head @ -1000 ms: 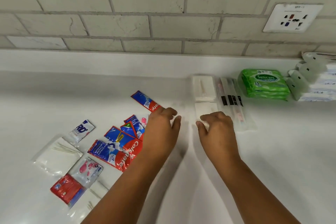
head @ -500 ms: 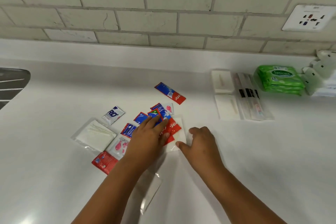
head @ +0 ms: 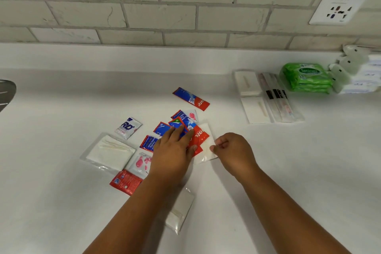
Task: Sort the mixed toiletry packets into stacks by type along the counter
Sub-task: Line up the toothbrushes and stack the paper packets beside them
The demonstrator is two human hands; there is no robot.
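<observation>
A mixed pile of toiletry packets lies on the white counter [head: 61,202]. My left hand [head: 173,152] rests flat, fingers spread, on red and blue toothpaste sachets [head: 199,137]. My right hand [head: 233,150] pinches the edge of a clear white packet [head: 207,130] that lies partly under those sachets. One toothpaste sachet [head: 191,98] lies apart, farther back. A white RD sachet [head: 128,128], a large clear packet with swabs [head: 108,152], a pink-print packet [head: 140,162] and a red sachet [head: 125,182] lie to the left. Another clear packet [head: 180,210] shows under my left forearm.
At the right back stand sorted groups: flat white packets [head: 250,97], wrapped toothbrushes [head: 278,97], green Sanicare wipe packs [head: 307,77] and white bottles or boxes [head: 358,76]. A wall socket [head: 337,10] sits on the tiled wall. A sink edge [head: 6,93] shows far left.
Both hands moved from the sorted white packets at the right back to the mixed pile. The left now presses the toothpaste sachets, and the right has taken the white packet's edge.
</observation>
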